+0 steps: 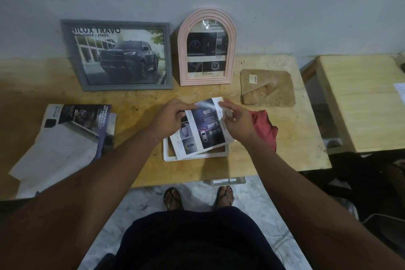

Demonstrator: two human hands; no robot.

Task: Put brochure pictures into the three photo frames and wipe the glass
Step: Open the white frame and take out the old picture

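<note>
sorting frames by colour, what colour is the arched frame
The arched frame is pale pink; head view.

The person wears a dark garment (192, 241), navy shading to near black. It is plain and soft-looking and fills the near centre of the view, with a rounded far edge. Beyond that edge, both feet are in thong sandals, the left sandal (173, 198) and the right sandal (225, 196). Each has thin dark straps that meet in a V between the toes, over a dark sole. Both forearms are bare along their whole visible length, from the near corners out to the left grip (168, 119) and the right grip (237, 125).
</note>
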